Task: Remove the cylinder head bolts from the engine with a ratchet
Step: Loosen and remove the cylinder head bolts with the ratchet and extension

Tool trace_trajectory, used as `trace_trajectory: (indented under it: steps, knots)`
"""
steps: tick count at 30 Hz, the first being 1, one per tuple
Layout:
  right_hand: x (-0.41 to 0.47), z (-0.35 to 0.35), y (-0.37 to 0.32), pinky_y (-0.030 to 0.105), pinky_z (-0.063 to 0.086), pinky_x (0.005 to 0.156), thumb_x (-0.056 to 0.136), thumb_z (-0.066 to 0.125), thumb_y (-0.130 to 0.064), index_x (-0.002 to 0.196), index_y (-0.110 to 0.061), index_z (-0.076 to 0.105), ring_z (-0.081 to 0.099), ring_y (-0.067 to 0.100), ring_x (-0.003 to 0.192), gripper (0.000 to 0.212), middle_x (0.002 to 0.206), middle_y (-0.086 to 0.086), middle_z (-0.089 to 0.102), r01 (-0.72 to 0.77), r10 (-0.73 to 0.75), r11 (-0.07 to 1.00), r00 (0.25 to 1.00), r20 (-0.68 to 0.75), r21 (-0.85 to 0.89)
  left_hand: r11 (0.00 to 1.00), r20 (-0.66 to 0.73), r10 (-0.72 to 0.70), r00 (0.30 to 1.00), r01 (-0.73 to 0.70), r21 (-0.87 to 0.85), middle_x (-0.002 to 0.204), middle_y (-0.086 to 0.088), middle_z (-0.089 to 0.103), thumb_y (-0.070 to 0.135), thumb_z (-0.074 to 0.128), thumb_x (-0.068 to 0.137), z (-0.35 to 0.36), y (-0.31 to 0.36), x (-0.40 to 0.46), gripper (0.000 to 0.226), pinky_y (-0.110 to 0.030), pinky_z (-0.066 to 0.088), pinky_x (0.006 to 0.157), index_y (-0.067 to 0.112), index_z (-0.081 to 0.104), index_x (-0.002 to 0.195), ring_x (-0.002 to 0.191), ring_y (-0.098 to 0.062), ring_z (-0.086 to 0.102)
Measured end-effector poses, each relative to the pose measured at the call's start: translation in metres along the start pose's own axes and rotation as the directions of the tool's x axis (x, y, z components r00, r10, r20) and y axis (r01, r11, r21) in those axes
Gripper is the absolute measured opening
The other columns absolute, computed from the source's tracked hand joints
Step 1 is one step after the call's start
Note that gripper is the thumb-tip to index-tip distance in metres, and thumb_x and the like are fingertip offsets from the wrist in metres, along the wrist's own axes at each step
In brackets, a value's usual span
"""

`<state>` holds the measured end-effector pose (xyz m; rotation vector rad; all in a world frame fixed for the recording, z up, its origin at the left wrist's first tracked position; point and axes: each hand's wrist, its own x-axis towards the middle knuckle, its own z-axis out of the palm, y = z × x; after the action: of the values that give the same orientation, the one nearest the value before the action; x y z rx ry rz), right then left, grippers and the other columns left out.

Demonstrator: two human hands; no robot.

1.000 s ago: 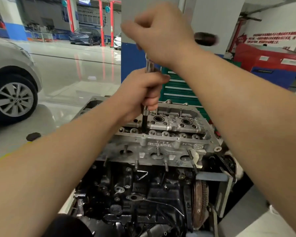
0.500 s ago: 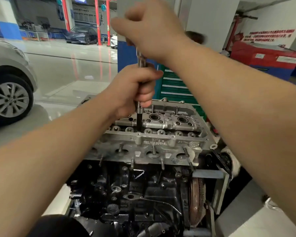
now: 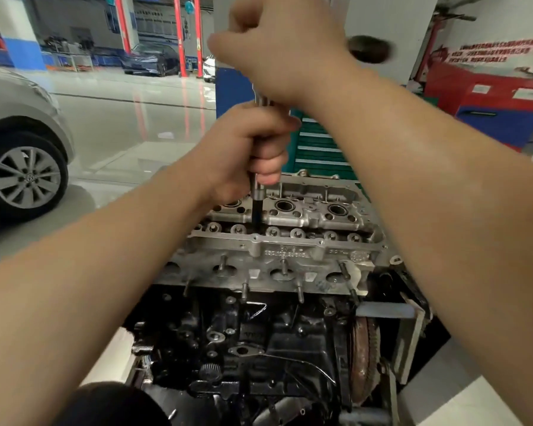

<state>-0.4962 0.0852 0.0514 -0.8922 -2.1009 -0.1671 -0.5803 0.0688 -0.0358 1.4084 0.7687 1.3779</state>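
Head view, left hand [image 3: 243,152] fisted round ratchet [image 3: 257,192] (upright)

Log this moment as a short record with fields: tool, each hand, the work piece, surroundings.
tool: ratchet extension bar, upright, lower end down in the cylinder head
left hand: grips the bar's middle
right hand: grips the tool's top; the ratchet itself is hidden
engine: dark engine block beneath the head, flywheel at its right
surroundings: silver car at left, green tool cabinet behind
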Motion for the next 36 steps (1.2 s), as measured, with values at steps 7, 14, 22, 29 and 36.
trace_trajectory:
  steps: [7, 14, 22, 29, 36]
  knots:
    - [0.006, 0.014, -0.008, 0.032, 0.034, 0.064, 0.092, 0.048, -0.026, 0.069, -0.019, 0.041, 0.044, 0.024, 0.073, 0.025, 0.069, -0.001, 0.041, -0.027, -0.031, 0.915, 0.990, -0.136, -0.404, 0.930, -0.388, 0.210, 0.897, -0.061, 0.363, 0.054, -0.014, 0.056, 0.014, 0.055, 0.069, 0.009, -0.005, -0.003, 0.021, -0.029, 0.044, 0.052, -0.001, 0.058, 0.082, 0.048, -0.021, 0.050]
    - [0.001, 0.001, -0.004, 0.028, 0.029, 0.056, 0.083, 0.047, -0.031, 0.060, -0.018, 0.032, 0.045, 0.027, 0.066, 0.030, 0.056, 0.000, 0.031, 0.010, -0.026, 0.964, 0.998, -0.060, -0.265, 0.993, -0.126, 0.047, 0.991, -0.032, 0.113, 0.046, 0.000, 0.024, 0.013, 0.051, 0.072, 0.009, 0.000, 0.001, 0.027, -0.025, 0.020, 0.048, 0.026, 0.036, 0.053, 0.042, -0.016, 0.018]
    - [0.001, 0.021, -0.001, 0.037, 0.045, 0.061, 0.087, 0.061, -0.024, 0.062, 0.002, 0.059, 0.049, 0.033, 0.061, 0.037, 0.064, 0.022, 0.058, 0.069, -0.017, 0.964, 0.979, -0.202, 0.256, 0.990, -0.114, 0.142, 0.983, -0.143, 0.003, 0.047, 0.010, 0.028, 0.003, 0.047, 0.094, 0.000, -0.015, -0.002, 0.032, -0.019, 0.023, 0.044, 0.021, 0.032, 0.072, 0.042, -0.010, 0.019]
    - [-0.008, 0.021, 0.005, 0.046, 0.045, 0.060, 0.091, 0.058, -0.022, 0.056, -0.003, 0.049, 0.049, 0.038, 0.063, 0.041, 0.058, 0.020, 0.049, 0.157, -0.044, 0.955, 0.915, -0.402, 0.252, 0.968, -0.179, 0.248, 0.952, -0.249, 0.017, 0.050, 0.009, 0.029, 0.007, 0.051, 0.085, 0.006, -0.027, 0.002, 0.025, -0.021, 0.024, 0.045, 0.023, 0.038, 0.070, 0.044, -0.013, 0.020]
    - [-0.004, 0.006, -0.007, 0.033, 0.033, 0.068, 0.092, 0.048, -0.028, 0.099, -0.026, 0.067, 0.063, 0.033, 0.094, 0.021, 0.099, 0.006, 0.065, -0.054, -0.035, 0.864, 0.985, -0.168, -0.500, 0.972, -0.244, 0.223, 0.944, -0.197, 0.126, 0.049, 0.005, 0.035, 0.031, 0.062, 0.082, 0.005, -0.040, 0.004, 0.026, -0.024, 0.033, 0.044, 0.019, 0.041, 0.072, 0.043, -0.015, 0.029]
